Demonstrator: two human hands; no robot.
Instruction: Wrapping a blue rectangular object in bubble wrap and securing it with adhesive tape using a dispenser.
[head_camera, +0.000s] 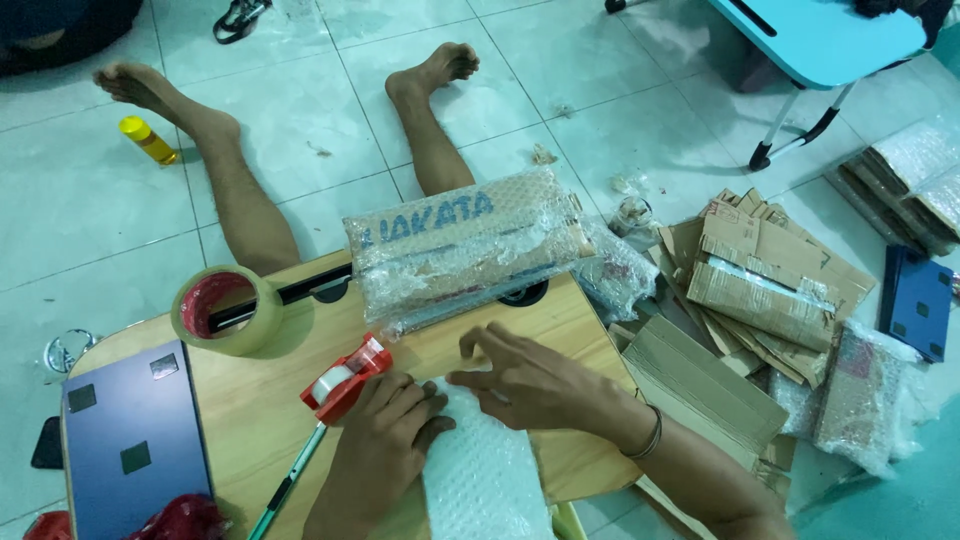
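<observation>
Pale tiled floor (90, 220), with a low wooden lap table (560, 330) set over outstretched bare legs (240, 200). Both hands pressed flat on a bubble-wrapped bundle (485, 470) at the near edge of the table: left hand (385, 440) lying palm-down on its left side, fingers loosely spread and gripping nothing; right hand (525, 385) on its top end, fingers extended, fingertips pinning the wrap. Red tape dispenser (345, 380) just beside the left hand, green-handled tool (290, 480) below it. Roll of packing tape (228, 310) standing on edge at the table's far left. Larger bubble-wrapped cardboard parcel (465, 250) across the far edge. Blue notebook (135, 440) on the left. Heap of flattened cardboard (760, 280) on the floor at right, yellow bottle (148, 140) far left
</observation>
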